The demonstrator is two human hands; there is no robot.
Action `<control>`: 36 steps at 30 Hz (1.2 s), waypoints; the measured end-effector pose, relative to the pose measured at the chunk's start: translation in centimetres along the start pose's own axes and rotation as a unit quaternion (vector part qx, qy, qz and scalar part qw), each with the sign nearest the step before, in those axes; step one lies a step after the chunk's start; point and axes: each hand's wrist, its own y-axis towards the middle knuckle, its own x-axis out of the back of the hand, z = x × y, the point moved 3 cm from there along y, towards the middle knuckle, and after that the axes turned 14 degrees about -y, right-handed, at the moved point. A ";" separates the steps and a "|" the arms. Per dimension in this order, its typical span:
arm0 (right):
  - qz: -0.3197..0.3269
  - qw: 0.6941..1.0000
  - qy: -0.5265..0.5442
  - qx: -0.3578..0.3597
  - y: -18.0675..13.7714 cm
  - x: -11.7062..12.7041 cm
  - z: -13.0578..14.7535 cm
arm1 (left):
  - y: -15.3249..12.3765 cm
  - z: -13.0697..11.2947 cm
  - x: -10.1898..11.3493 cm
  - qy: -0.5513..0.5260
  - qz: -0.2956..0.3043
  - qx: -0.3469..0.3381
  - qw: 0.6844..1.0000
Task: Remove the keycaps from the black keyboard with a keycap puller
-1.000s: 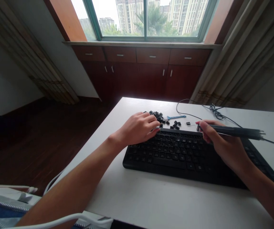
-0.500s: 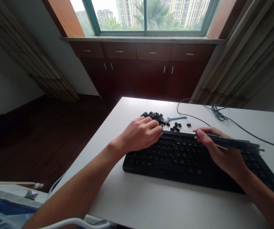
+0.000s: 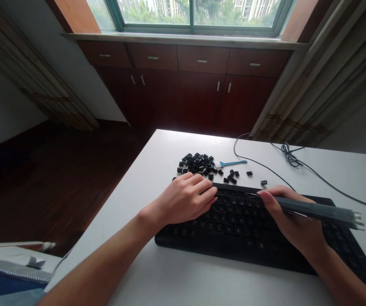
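A black keyboard (image 3: 230, 250) lies at a slant on the white table, many of its top and left key positions bare of caps. My left hand (image 3: 186, 199) rests on its left part, fingers curled together toward the back edge; the fingertips are partly hidden. In my right hand (image 3: 297, 227) is a dark-handled keycap puller (image 3: 318, 210), with thin wires at its tip over the top row of keys. Loose black keycaps (image 3: 198, 161) form a pile behind the keyboard. One single keycap (image 3: 263, 182) lies just behind it, near my right fingers.
A small blue brush (image 3: 232, 163) lies right of the pile. Behind the keyboard runs a black cable (image 3: 259, 160) with a tied bundle (image 3: 288, 155). The white table (image 3: 157, 276) ends on the left above a dark floor. Cabinets (image 3: 202, 93) stand under the window.
The puller's tip has come down onto the top row. A keycap now lies behind the keyboard near my right hand. My left hand now sits lower on the keyboard. The view has tilted down.
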 end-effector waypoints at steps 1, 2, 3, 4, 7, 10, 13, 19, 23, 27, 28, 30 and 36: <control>-0.004 1.000 0.002 0.008 0.0 0.0 0.1 | 0.0 -0.1 0.0 -0.004 0.002 0.001 1.000; -0.010 1.000 0.004 0.016 0.0 0.0 0.2 | 0.1 -0.2 0.0 -0.007 0.003 0.004 1.000; -0.019 1.000 0.005 0.020 0.0 0.1 0.4 | 0.1 -0.3 0.1 -0.009 0.001 0.006 1.000; -0.028 0.999 0.006 0.020 0.0 0.1 0.5 | 0.1 -0.4 0.1 -0.012 -0.001 0.007 1.000; -0.039 0.999 0.020 0.000 0.0 0.2 0.9 | 0.3 -0.7 0.5 -0.025 -0.019 0.010 0.999; -0.038 0.998 0.049 -0.019 0.1 0.3 0.9 | 0.2 -0.8 0.9 -0.041 -0.047 0.018 0.998; -0.043 0.996 0.075 -0.038 0.4 0.4 0.6 | -0.1 -0.3 0.9 -0.054 -0.062 0.035 0.996; -0.052 0.990 0.073 -0.108 0.7 0.4 -0.5 | -0.5 1.4 0.4 -0.089 -0.061 0.070 0.992; -0.048 0.978 0.101 -0.175 0.6 0.0 -1.1 | -0.5 1.5 0.3 -0.103 -0.057 0.076 0.990; -0.017 0.978 0.113 -0.173 0.4 -0.2 -1.3 | -0.5 1.4 0.2 -0.114 -0.056 0.076 0.989; -0.011 0.980 0.108 -0.167 0.3 -0.2 -1.3 | -0.5 1.4 0.2 -0.116 -0.057 0.077 0.989; 0.002 0.983 0.103 -0.152 0.1 -0.1 -1.0 | -0.5 1.5 0.3 -0.122 -0.059 0.078 0.988; 0.034 0.986 0.096 -0.133 -0.1 0.0 -0.5 | -0.3 1.0 0.3 -0.150 -0.050 0.077 0.984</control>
